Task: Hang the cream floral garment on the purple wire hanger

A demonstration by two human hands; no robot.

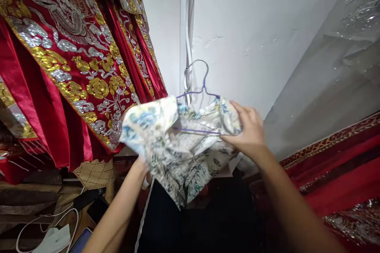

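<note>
Two hands handle a floral garment on a purple hanger.

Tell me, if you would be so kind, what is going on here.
A person is handling a floral garment with a purple hanger inside it. The right hand grips the cloth at one shoulder; the left hand is mostly hidden behind the other side. The hanger's lower bar shows in the garment's opening, and its hook sticks up above; whether it catches on the white strap beside it is unclear.
</note>
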